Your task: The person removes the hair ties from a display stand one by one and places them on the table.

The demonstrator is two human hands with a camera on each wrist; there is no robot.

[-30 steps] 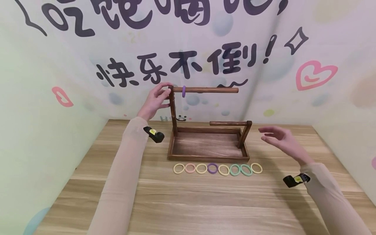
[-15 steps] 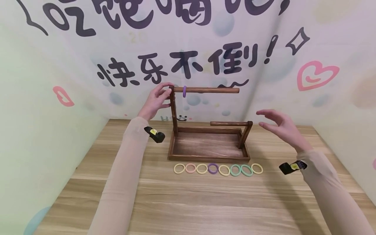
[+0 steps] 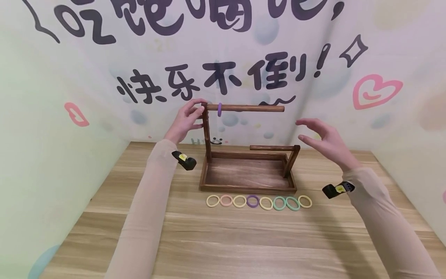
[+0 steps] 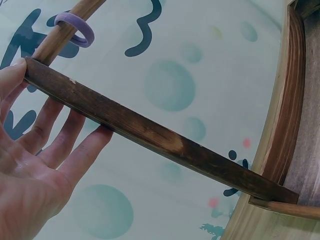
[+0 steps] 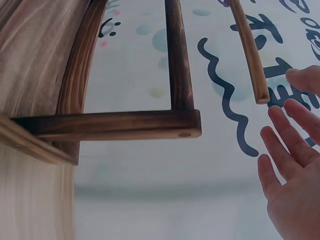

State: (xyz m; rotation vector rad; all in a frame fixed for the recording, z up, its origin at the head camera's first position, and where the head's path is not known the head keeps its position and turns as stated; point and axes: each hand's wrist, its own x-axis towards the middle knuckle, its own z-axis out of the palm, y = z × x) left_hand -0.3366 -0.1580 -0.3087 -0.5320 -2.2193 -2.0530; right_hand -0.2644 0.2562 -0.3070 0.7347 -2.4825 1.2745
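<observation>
The right hand point(image 3: 322, 141) has come up and inward since a second ago: it was low over the table point(image 3: 226, 236) beside the stand's short post, and now it floats at about the height of the upper bar's point(image 3: 245, 109) free end, a little to the right of it and not touching. Its grip is slack, fingers spread and pointing left toward the bar tip, holding nothing; the wrist view shows the fingertips point(image 5: 295, 117) just beside the round end of the bar. The left hand point(image 3: 184, 120) has not shifted. It holds the top of the tall post point(image 3: 207, 133) where the bar joins it, thumb on the corner and fingers point(image 4: 60, 145) resting straight against the back of the post.

The upper bar runs level, its long axis left to right across the view, fixed at the left post and pointing free to the right. A purple ring point(image 3: 219, 109) hangs on it close to the post end, unchanged. The wooden stand point(image 3: 247, 174) sits on the table near the back wall, with a shorter lower bar point(image 3: 270, 147) pointing left from the right post. Eight rings lie in a row point(image 3: 259, 202) on the table just in front of the tray, as before.
</observation>
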